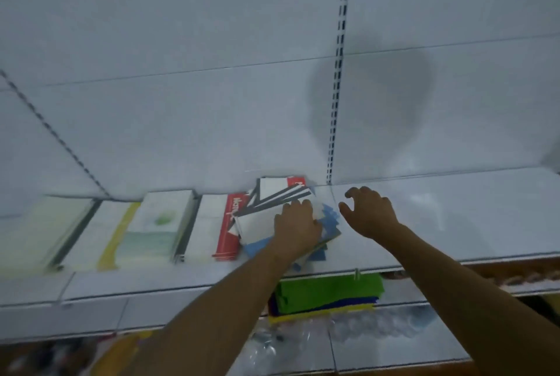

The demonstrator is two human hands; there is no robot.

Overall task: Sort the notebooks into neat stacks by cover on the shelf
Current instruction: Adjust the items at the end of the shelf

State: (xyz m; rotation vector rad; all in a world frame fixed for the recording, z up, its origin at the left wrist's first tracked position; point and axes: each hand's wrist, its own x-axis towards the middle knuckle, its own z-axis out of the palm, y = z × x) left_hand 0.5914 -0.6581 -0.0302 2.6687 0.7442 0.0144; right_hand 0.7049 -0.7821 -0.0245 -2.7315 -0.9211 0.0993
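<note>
Green folded stack point(328, 292) below wrists. Left hand point(298, 224) flat, pressing messy notebooks point(272, 212); right hand point(371, 212) empty, half-curled, just beside. Square edges against shelf point(454, 212) before lifting.

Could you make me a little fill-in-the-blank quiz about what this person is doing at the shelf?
1. The left hand rests on a messy pile of ____.
2. The right hand hovers over the bare shelf, holding ____.
3. The notebook lying left of the pile has a ____ cover with white lettering.
4. On the lower shelf lies a ____ bundle.

Missing words: notebooks; nothing; red; green
</note>
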